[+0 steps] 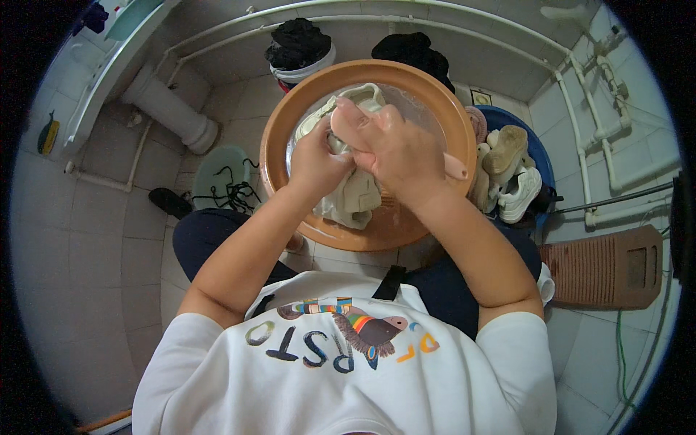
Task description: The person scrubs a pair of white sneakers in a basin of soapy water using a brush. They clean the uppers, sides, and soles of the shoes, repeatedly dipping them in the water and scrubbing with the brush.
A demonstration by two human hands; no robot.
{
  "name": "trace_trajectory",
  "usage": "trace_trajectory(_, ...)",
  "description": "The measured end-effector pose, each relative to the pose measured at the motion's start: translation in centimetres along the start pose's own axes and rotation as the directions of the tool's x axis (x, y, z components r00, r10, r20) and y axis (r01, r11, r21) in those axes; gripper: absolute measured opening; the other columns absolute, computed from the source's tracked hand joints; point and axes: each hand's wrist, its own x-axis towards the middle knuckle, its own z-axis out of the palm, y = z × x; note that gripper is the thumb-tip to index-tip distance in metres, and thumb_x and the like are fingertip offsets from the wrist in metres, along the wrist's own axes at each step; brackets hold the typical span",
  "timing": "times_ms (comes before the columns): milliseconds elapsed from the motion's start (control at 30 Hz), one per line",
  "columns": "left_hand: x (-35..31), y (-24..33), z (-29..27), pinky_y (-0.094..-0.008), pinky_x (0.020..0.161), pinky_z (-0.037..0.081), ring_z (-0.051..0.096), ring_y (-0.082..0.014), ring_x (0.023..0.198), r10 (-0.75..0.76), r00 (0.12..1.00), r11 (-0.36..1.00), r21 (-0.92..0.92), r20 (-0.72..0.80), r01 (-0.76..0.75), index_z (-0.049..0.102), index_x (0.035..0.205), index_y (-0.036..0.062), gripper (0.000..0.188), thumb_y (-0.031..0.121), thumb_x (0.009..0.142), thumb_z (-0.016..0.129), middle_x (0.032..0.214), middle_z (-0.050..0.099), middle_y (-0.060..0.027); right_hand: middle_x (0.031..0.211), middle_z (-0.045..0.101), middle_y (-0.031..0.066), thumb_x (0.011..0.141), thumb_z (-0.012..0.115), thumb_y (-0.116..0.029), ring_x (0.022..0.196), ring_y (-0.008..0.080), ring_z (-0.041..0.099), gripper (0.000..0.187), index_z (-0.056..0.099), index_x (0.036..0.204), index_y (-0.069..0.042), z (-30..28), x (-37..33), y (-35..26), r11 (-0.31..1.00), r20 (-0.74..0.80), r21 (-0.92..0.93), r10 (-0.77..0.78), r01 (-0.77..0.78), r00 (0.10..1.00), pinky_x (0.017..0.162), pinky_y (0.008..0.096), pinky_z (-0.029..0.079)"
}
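A wide orange-brown basin stands in front of me, with soapy water along its far side. Inside it lies a pale cream shoe, partly covered by my hands. My left hand is closed on the shoe's near left side. Fingers wrapped round its middle, my right hand grips a pink brush; the brush's handle end sticks out to the right and its rounded head lies over the shoe. Its bristles are hidden. Another pale cream piece, perhaps a second shoe, lies below my hands.
At right, a blue basin holds several shoes, including a white sneaker. A brown washboard lies nearer me. Black laces lie in a pale green basin at left. A bucket of dark cloth stands behind.
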Motion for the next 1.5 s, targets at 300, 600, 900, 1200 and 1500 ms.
trace_trajectory(300, 0.1, -0.4, -0.5, -0.0272, 0.069, 0.048, 0.06, -0.0155, 0.073, -0.068, 0.998, 0.976, -0.207, 0.005, 0.068, 0.05, 0.12, 0.0022, 0.062, 0.011, 0.062, 0.068, 0.086, 0.062, -0.0107, 0.086, 0.053, 0.0162, 0.081, 0.056, -0.03, 0.067, 0.0311, 0.058, 0.055, 0.036, 0.132, -0.033, 1.9, -0.5, 1.2, 0.998, -0.087, 0.001, 0.061, -0.061, 0.994, 0.057, 0.0419, 0.051)
trace_trajectory(600, 0.4, -0.4, -1.6, -0.0273, 0.08, 0.046, 0.058, -0.0167, 0.09, -0.131, 0.991, 0.896, -0.423, 0.041, 0.136, 0.049, 0.116, -0.0044, 0.06, 0.006, 0.06, 0.068, 0.102, 0.059, -0.011, 0.091, 0.047, 0.0115, 0.075, 0.062, -0.028, 0.07, 0.0308, 0.058, 0.043, 0.052, 0.117, -0.024, 2.9, -1.1, 2.2, 0.997, -0.159, 0.036, 0.067, -0.062, 0.985, 0.057, 0.0429, 0.051)
trace_trajectory(900, 0.5, -1.1, -3.1, -0.0308, 0.08, 0.047, 0.058, -0.0199, 0.093, -0.241, 0.964, 0.705, -0.662, 0.111, 0.252, 0.046, 0.117, -0.0027, 0.06, 0.003, 0.061, 0.065, 0.104, 0.057, -0.0109, 0.089, 0.05, 0.0109, 0.075, 0.062, -0.028, 0.078, 0.0303, 0.057, 0.046, 0.05, 0.119, -0.026, 3.6, -1.5, 2.1, 0.987, -0.009, 0.095, 0.132, -0.13, 0.991, 0.064, 0.0418, 0.051)
trace_trajectory(1200, -0.1, -0.8, -3.7, -0.0298, 0.084, 0.045, 0.056, -0.0195, 0.094, -0.24, 0.966, 0.762, -0.598, 0.096, 0.249, 0.045, 0.119, -0.003, 0.063, 0.005, 0.061, 0.066, 0.105, 0.056, -0.0109, 0.094, 0.05, 0.0132, 0.075, 0.062, -0.028, 0.083, 0.0314, 0.057, 0.055, 0.043, 0.127, -0.026, 4.5, -1.2, 5.2, 0.958, 0.055, 0.005, 0.287, -0.288, 0.956, 0.066, 0.0411, 0.051)
trace_trajectory(1500, 0.1, -2.2, -4.4, -0.0314, 0.087, 0.044, 0.055, -0.0213, 0.098, -0.214, 0.962, 0.69, -0.67, 0.171, 0.273, 0.04, 0.125, -0.0014, 0.072, 0.006, 0.059, 0.066, 0.109, 0.054, -0.0121, 0.097, 0.051, 0.0139, 0.079, 0.057, -0.029, 0.081, 0.0342, 0.058, 0.065, 0.029, 0.138, -0.03, 5.9, -2.0, 5.3, 0.937, 0.182, 0.11, 0.309, -0.332, 0.933, 0.072, 0.0447, 0.049)
